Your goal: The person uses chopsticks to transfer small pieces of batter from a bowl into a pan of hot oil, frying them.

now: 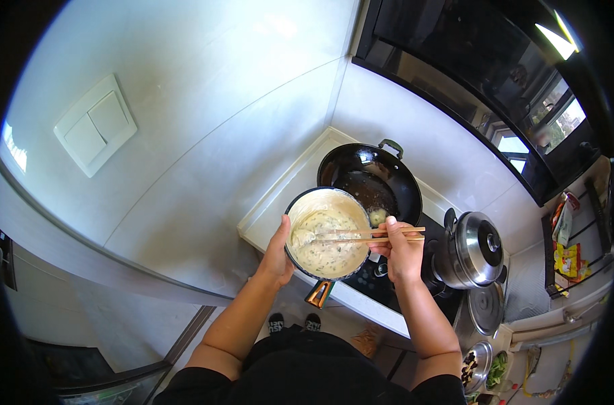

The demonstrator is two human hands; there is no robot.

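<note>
My left hand grips the side of a round saucepan, fingers under it and thumb near the rim. Inside is a thick, pale batter flecked with green, some of it smeared up the wall. The pan's handle points toward me. In my right hand is a pair of wooden chopsticks, their tips dipped in the batter. Just beyond, a black wok sits on the stove with shiny oil in it. One pale lump lies in the wok near the saucepan's rim, which hides part of the wok.
Right of the wok stands a lidded steel pot on the black stovetop. Farther right are a loose lid, a metal bowl with dark pieces and green vegetables. A black range hood hangs above; a tiled wall rises left.
</note>
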